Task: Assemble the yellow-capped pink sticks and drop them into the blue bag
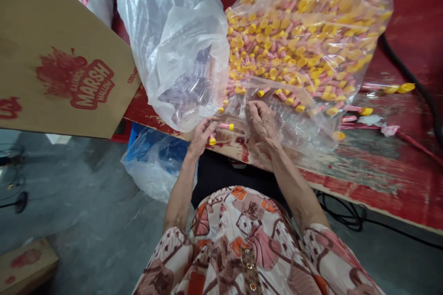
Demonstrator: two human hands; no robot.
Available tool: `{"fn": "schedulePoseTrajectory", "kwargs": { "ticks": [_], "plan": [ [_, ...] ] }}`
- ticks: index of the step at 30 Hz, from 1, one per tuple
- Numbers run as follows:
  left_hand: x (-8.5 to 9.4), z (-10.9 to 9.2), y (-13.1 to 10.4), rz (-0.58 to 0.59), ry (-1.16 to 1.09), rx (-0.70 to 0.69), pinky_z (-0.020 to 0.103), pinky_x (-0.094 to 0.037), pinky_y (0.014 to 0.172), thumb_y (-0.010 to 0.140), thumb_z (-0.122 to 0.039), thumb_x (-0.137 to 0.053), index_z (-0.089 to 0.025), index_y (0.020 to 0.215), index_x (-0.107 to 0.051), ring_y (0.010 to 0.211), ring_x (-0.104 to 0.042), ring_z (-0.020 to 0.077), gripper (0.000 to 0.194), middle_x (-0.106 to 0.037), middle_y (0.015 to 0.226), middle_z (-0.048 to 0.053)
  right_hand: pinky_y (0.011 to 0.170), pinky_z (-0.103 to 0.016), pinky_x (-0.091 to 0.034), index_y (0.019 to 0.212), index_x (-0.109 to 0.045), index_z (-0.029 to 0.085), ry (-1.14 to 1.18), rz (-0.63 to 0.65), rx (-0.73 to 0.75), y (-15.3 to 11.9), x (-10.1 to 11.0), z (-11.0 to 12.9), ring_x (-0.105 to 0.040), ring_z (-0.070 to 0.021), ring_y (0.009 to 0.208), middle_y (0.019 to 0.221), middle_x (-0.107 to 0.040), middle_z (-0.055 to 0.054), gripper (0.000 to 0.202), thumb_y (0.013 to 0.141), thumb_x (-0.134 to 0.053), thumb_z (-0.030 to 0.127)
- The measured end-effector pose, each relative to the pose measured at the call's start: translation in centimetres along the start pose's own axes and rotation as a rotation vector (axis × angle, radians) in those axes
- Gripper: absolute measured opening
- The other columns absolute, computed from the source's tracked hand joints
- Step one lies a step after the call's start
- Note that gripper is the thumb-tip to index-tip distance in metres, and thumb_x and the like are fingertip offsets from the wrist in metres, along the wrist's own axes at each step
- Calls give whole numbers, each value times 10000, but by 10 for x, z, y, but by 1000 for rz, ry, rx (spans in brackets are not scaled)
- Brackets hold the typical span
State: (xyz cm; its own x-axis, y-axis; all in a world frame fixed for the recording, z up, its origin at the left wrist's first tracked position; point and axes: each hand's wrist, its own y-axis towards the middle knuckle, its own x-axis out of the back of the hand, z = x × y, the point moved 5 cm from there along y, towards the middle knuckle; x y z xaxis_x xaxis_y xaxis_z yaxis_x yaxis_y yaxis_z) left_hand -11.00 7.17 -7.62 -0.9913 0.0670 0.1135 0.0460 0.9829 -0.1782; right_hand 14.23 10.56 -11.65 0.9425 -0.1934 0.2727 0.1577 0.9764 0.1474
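Observation:
My left hand is at the table's front edge, its fingers curled around a small tube with a yellow cap. Just beyond its fingertips lies a pink tube with a yellow cap. My right hand has its fingers pinched together at the mouth of a large clear bag; what they hold, if anything, is hidden. Many pink tubes with yellow caps fill that bag. Left of it, a whitish plastic bag lies open toward me, with clear empty-looking tubes inside.
A cardboard box stands at the left. Several loose capped tubes and a thin red stick lie on the worn red table at the right, near a black cable. A blue crate with clear plastic is below the edge.

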Motion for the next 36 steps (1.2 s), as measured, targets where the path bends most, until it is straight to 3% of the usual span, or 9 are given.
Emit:
{"fn": "schedulePoseTrajectory", "kwargs": {
  "ticks": [2, 4, 8, 11, 19, 25, 32, 36],
  "plan": [
    [17, -10, -5, -34, 308, -107, 262, -536, 714, 1058, -533, -797, -221, 1181, -790, 760, -645, 156, 335, -711, 894, 4, 862, -379, -601, 1068, -756, 265, -41, -27, -13, -1, 1, -4, -715, -260, 915, 992, -782, -63, 580, 1202, -435, 729],
    [23, -18, -9, -27, 611, -209, 291, -591, 818, 1119, -439, -722, -228, 1228, -787, 844, -697, 183, 246, -751, 966, 22, 898, -393, -610, 1062, -750, 266, -58, -20, -4, -1, 0, -6, -724, -265, 920, 994, -785, -68, 538, 1204, -440, 683],
    [7, -23, -16, 24, 962, -361, 340, -641, 993, 1190, -340, -610, -232, 1324, -746, 1053, -782, 231, 219, -818, 1177, 87, 948, -423, -621, 1055, -748, 268, -82, 3, 34, -1, -3, -5, -744, -275, 953, 1052, -798, -88, 481, 1197, -463, 628],
    [-5, -23, -18, 53, 1071, -413, 341, -651, 987, 1220, -345, -548, -232, 1310, -722, 1102, -799, 241, 226, -819, 1253, 103, 984, -448, -631, 1084, -758, 272, -90, 15, 22, -1, -3, -6, -760, -287, 979, 1082, -809, -99, 488, 1206, -430, 612],
    [-8, -19, -18, 107, 1099, -431, 388, -657, 1021, 1246, -385, -481, -250, 1279, -702, 1142, -806, 279, 261, -806, 1230, 124, 1016, -488, -655, 1075, -757, 282, -127, 27, 5, 1, -4, -13, -771, -301, 1024, 1147, -808, -117, 546, 1216, -408, 677],
    [5, -17, -9, 24, 840, -306, 343, -625, 981, 1195, -476, -654, -255, 1223, -732, 1039, -772, 259, 236, -788, 1097, 84, 1005, -499, -638, 1056, -742, 284, -79, 21, 21, 0, -3, -9, -748, -311, 1013, 1106, -805, -112, 512, 1218, -431, 656],
    [10, -13, -5, 20, 767, -333, 407, -610, 917, 1124, -675, -672, -286, 1134, -759, 1000, -746, 323, 399, -788, 1107, 127, 1023, -410, -591, 1046, -721, 278, -142, 68, 23, 2, -6, -4, -713, -261, 1039, 1117, -789, -63, 325, 1258, -491, 367],
    [11, -12, -4, 55, 785, -303, 422, -619, 947, 1147, -655, -640, -267, 1156, -751, 1005, -746, 313, 404, -776, 1048, 119, 1083, -339, -546, 1130, -750, 229, -169, 56, -8, 5, -7, 1, -692, -218, 1080, 1175, -787, -72, 245, 1238, -535, 184]
  ]
}}
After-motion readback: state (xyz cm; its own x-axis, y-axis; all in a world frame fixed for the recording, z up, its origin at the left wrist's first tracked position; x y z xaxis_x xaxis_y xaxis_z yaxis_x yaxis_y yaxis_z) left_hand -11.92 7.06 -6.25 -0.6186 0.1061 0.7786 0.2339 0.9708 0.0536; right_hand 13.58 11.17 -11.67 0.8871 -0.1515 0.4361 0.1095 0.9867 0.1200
